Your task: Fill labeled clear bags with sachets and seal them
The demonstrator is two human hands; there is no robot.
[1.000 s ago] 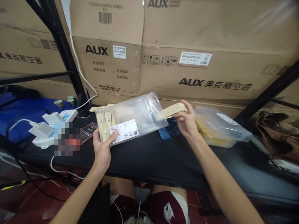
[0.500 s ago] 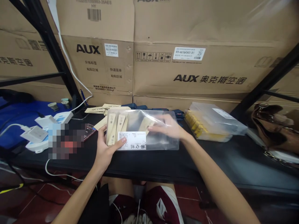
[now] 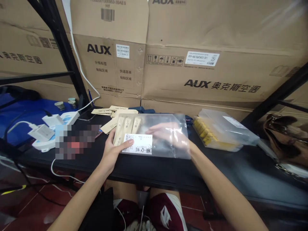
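Black surface (image 3: 156,175): the translucent plastic bag (image 3: 166,151) is held over its middle, between back and front edges; whether they touch, I cannot tell.
Translucent plastic bag: likely light, thin but springy, rather slippery; should crease sooner than tear. Best held at its filled left end, the open right end left slack.
Left hand (image 3: 113,150): grip closed on that left end, thumb in front, fingers behind.
Right hand (image 3: 161,131): inside, reaching through the open end; blurred behind film, so whether its grip holds anything, I cannot tell.
Kraft packets (image 3: 128,125): side by side in the left end; probably light, easily creased, best pinched by their long sides. Others lie near the surface's back edge, left of middle.
White label (image 3: 142,144): flat on the front, under the thumb's tip.
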